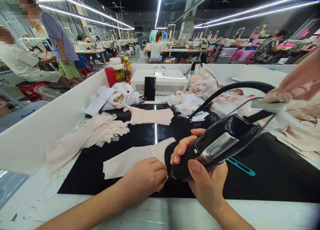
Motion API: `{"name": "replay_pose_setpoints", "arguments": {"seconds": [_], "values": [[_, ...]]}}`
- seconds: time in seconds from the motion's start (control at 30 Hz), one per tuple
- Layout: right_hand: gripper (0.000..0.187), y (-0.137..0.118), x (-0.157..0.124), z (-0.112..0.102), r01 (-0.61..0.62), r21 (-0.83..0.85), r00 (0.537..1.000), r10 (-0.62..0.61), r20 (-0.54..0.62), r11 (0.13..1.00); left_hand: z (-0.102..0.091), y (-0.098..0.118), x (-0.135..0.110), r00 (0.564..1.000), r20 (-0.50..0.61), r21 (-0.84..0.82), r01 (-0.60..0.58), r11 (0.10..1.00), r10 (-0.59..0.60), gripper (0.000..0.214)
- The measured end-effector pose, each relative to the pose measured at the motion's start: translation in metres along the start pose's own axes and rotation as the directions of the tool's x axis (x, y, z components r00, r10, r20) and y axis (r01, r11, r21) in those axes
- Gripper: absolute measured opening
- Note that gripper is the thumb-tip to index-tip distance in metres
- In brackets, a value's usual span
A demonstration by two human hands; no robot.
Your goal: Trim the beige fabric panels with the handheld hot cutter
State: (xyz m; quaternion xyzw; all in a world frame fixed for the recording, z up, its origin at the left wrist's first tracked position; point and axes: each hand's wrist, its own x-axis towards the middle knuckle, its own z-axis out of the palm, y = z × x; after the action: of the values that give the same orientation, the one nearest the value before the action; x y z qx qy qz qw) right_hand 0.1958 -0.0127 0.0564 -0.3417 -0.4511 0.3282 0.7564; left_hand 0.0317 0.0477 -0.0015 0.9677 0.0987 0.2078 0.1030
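My right hand (200, 171) is wrapped round a black handheld tool (220, 141) with a silver plate and a thick black cable (232, 88) arching off behind it. The tool's tip meets the near edge of a pale pink fabric strip (132, 160) lying on the black mat (275, 170). My left hand (146, 178) is closed in a pinch on that strip's edge, right beside the tool's tip.
Piles of pink fabric (97, 131) lie left and centre, more at the right (295, 123). A white box (162, 79) with a phone (150, 88) leaning on it, jars (118, 69) and paper scraps sit behind. Teal snips (241, 166) lie right. Another person's hand (297, 81) reaches in top right. White partition walls surround the table.
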Motion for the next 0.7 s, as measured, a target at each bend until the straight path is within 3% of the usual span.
{"name": "replay_pose_setpoints", "arguments": {"seconds": [0.7], "values": [[0.046, -0.0004, 0.0011, -0.0005, 0.008, -0.011, 1.000, -0.008, -0.026, 1.000, -0.0035, 0.0013, 0.0013, 1.000, -0.022, -0.010, 0.021, 1.000, -0.021, 0.017]]}}
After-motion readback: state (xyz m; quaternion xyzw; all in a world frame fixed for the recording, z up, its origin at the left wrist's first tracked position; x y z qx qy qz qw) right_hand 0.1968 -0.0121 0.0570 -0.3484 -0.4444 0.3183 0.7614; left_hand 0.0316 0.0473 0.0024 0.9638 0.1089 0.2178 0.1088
